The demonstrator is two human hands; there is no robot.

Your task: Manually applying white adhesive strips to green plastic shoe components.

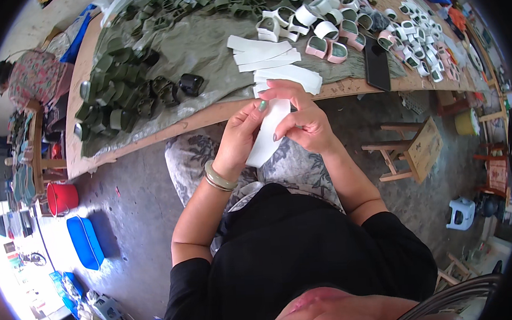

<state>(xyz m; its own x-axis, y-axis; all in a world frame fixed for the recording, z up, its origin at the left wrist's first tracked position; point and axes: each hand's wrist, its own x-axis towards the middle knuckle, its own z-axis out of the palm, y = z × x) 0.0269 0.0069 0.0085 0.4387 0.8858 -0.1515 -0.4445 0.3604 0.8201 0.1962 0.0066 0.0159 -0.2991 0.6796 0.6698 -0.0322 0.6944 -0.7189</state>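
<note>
Over my lap, just off the table's front edge, I hold a white strip (266, 137) slantwise between both hands. My left hand (238, 136), with a bangle at its wrist, is closed on the strip's left edge near the upper end. Bent fingers of my right hand (307, 121) grip the same strip, its index finger at the top and its thumb by the right edge. More white strips (261, 53) lie in loose piles on the table beyond my hands. Past them sit white looped bands (325, 29) and pink-edged ones (337, 52).
Dark green looped pieces (115, 86) heap along the table's left and far side. A black phone (377, 64) lies near the front edge. On the floor are a wooden stool (422, 150), a blue tub (85, 244) and a red bucket (62, 198). Another person (37, 79) is at the left.
</note>
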